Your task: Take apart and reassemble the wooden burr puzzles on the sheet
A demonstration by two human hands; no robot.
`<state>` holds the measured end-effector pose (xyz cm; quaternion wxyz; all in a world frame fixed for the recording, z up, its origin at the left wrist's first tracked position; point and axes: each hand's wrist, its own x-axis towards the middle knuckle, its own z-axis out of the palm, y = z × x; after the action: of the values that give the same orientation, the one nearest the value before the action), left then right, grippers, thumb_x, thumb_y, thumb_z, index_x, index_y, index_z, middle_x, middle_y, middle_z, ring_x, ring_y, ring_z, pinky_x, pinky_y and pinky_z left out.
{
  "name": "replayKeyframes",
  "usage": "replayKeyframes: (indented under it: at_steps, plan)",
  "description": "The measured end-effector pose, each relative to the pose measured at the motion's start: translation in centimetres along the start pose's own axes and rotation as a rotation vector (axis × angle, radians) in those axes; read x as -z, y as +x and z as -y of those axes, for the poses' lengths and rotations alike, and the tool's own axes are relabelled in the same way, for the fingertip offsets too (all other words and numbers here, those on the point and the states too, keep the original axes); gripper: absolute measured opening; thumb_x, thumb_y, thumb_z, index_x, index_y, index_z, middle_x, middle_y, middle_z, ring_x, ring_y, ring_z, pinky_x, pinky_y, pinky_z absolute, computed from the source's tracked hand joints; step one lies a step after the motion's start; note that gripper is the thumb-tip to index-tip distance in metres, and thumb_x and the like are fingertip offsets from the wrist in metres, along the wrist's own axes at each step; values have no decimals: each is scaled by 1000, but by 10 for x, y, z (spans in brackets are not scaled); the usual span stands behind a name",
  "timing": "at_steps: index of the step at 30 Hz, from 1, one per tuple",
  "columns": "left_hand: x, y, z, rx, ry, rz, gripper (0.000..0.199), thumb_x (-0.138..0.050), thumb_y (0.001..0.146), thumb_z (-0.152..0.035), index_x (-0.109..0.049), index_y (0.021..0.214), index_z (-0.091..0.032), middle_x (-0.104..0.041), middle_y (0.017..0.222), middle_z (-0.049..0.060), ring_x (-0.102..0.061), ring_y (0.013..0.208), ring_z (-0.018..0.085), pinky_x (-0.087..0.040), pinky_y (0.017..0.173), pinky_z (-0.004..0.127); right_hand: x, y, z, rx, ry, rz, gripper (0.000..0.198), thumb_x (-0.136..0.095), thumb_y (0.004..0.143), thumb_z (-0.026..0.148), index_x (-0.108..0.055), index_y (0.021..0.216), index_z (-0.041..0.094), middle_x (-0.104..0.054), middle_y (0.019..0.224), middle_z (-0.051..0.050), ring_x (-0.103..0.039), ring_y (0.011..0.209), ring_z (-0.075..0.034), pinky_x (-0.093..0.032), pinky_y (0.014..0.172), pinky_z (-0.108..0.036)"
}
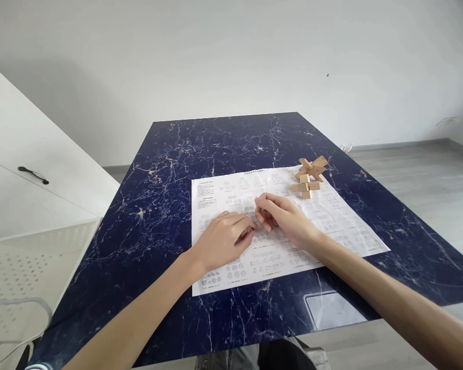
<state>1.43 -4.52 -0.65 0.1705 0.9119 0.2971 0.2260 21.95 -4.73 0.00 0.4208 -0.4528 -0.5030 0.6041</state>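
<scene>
Two bare hands at one landmark: a large white printed instruction sheet (285,260), spread on a blue marble-patterned table (170,216) and filled with rows of small line drawings and fine text. Left hand (224,237) palm down over the sheet's left middle, fingers bent, thumb tip close to forefinger tip; cannot tell whether touching or pinching anything. Right hand (283,216) just beside, over the sheet's middle, turned on its side, thumb laid toward a curled forefinger, other fingers loosely bent; cannot tell whether together or slightly apart at the tips. At the sheet's far right corner, two interlocking wooden puzzles: nearer, a pale block-built burr cross (305,187); just behind, a browner star-shaped burr (312,168) with slanting bars. Both near the right hand but apart from its fingers. Nearer than the sheet, by the table's edge, a pale rectangular panel (334,311). Well left of the sheet, a white cabinet (42,128) with a black handle (33,175). Beyond the sheet and table, a pale wall (231,61).
</scene>
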Motion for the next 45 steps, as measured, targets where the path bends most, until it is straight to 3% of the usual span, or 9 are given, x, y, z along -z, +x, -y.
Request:
replayKeyframes:
  at_steps: [14,45]
  plan:
    - [0,0,0,2,29,8,21,-52,104,-19,-60,85,-20,-69,80,3,-66,75,20,-55,78,40,1,-1,2,-27,2,79,36,-63,102,47,-57,76,23,-62,71,1,-49,54,-11,-40,55,-29]
    - [0,0,4,-5,-19,10,21,-54,102,-16,-52,82,-20,-63,75,-1,-59,69,16,-54,78,36,3,-3,3,-124,-37,134,39,-67,99,53,-56,76,23,-60,73,1,-53,59,-13,-44,58,-32]
